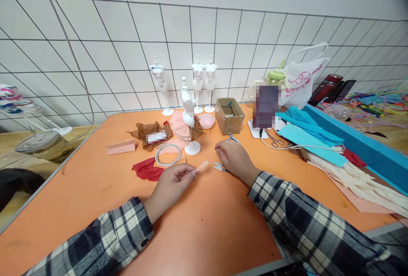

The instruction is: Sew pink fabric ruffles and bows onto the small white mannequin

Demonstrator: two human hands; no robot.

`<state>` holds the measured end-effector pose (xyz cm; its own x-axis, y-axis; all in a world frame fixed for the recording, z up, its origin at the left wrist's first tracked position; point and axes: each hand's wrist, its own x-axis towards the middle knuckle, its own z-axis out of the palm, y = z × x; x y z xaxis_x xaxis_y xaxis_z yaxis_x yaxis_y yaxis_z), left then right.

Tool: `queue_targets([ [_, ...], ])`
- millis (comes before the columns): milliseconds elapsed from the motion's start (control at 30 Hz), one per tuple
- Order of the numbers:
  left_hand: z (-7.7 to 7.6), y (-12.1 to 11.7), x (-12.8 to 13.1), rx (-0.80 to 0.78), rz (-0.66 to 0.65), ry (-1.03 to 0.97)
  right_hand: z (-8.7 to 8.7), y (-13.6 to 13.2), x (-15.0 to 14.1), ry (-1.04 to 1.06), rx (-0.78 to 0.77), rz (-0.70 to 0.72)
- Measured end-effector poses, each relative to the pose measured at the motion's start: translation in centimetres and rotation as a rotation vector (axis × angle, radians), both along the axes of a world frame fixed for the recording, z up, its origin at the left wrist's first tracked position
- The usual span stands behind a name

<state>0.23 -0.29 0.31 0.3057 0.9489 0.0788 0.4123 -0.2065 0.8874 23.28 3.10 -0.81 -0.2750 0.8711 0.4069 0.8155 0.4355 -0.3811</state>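
Note:
My left hand (174, 182) is closed, pinching a narrow strip of pale peach crepe paper (203, 166) whose end points right. My right hand (237, 159) is closed too, its fingers curled together just above the table; whatever may be in them is hidden. Thread snips (219, 167) show their metal blades beside and partly beneath this hand. Beyond both hands stands a small white dress form (188, 108) wearing a ruffled peach and brown paper skirt (180, 126). A roll of tape (168, 155) lies near red crepe paper (147, 169).
Several bare white dress forms (198, 76) stand along the tiled wall. A cardboard box (230, 116), a pink bowl (207, 121) and a phone (266, 107) on a stand are behind. Scissors (274, 141) and blue paper (312, 142) lie right; brown paper (149, 133) lies left.

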Motion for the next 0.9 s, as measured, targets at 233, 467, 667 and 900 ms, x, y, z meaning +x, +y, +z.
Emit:
queue_targets([
  [233, -0.4, 0.9, 0.0, 0.026, 0.172, -0.034, 1.0, -3.9, -3.0, 0.786, -0.690, 0.171],
  [467, -1.1, 0.7, 0.2, 0.115, 0.110, 0.056, 1.0, -5.4, -5.5, 1.154, -1.015, 0.141],
  [667, -1.1, 0.2, 0.3, 0.153, 0.080, 0.139, 0.8, -5.3, -5.6, 1.216, -0.971, 0.177],
  [900, -1.2, -0.1, 0.1, 0.259, -0.014, 0.212, 0.8, -5.0, -5.5, 1.198, -0.942, 0.188],
])
